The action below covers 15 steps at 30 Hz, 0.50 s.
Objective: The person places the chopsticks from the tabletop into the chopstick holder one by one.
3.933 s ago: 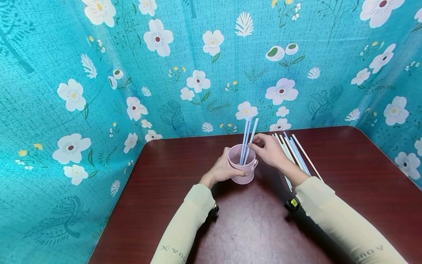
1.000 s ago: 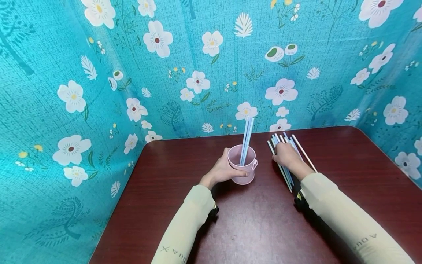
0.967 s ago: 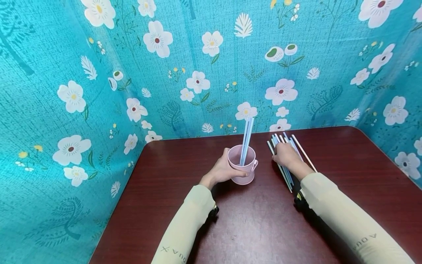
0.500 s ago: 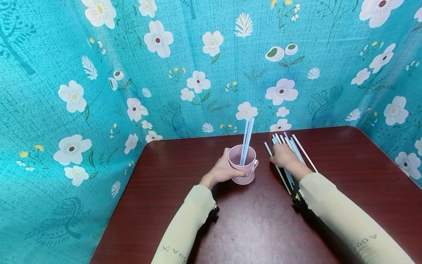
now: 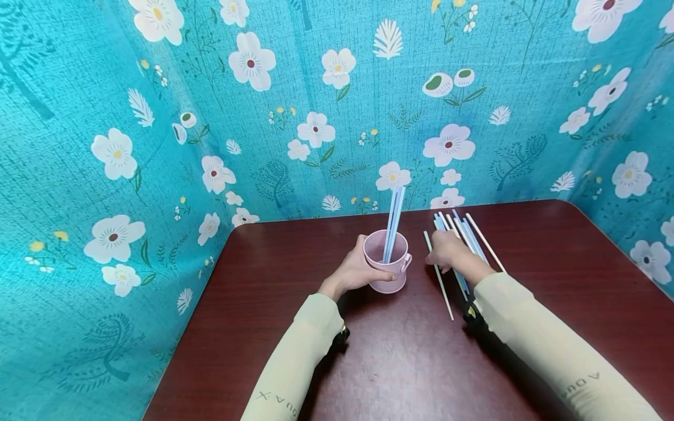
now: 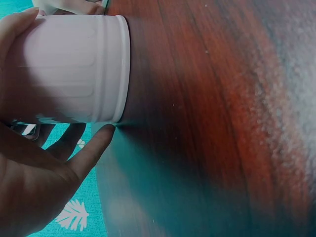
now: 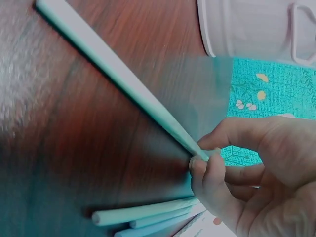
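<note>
My left hand (image 5: 358,270) grips the side of a small pink pail (image 5: 388,286), thumb near its rim; the left wrist view shows the pail's wall (image 6: 64,69) with fingers around it. Several thin blue sticks (image 5: 392,225) stand in the pail, leaning slightly right. To its right, my right hand (image 5: 447,250) pinches a thin pale green stick (image 5: 443,289) between thumb and fingers. In the right wrist view this stick (image 7: 118,74) slants across, close over the table, its far end hidden by the fingertips.
A loose bundle of white and blue sticks (image 5: 476,238) lies on the dark red-brown table (image 5: 274,263) beside and under my right hand. One white stick (image 5: 485,242) lies at the bundle's right side. A turquoise flowered cloth (image 5: 295,88) hangs behind and at both sides.
My right hand left the pail for the bundle, then drew the pale green stick left, apart from the others. The left hand and pail have stayed in place.
</note>
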Motion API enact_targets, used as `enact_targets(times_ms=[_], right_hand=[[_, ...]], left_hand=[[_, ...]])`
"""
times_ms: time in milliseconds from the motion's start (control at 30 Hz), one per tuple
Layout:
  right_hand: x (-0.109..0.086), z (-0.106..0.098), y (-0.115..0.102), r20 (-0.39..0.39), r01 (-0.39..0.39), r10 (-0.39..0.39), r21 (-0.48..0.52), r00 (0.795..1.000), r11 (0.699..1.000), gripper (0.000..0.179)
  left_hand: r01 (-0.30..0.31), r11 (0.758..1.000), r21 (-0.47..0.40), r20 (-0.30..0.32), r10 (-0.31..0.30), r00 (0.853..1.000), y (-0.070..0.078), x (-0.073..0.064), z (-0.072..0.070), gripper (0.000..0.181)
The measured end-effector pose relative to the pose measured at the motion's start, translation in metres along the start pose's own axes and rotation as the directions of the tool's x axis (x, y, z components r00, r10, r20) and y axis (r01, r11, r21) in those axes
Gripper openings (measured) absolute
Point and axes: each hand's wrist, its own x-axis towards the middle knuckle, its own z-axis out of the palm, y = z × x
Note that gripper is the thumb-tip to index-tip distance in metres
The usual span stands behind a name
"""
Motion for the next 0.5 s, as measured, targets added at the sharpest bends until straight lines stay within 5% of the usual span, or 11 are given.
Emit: enact_targets(times_ms=[500], right_hand=[[-0.0079, 0.0012, -0.0041, 0.02, -0.035, 0.034, 0.057, 0.999, 0.998, 0.023]], left_hand=[[-0.012, 1.0, -0.005, 0.013, 0.012, 1.0, 0.0001, -0.0001, -0.0009, 0.094]])
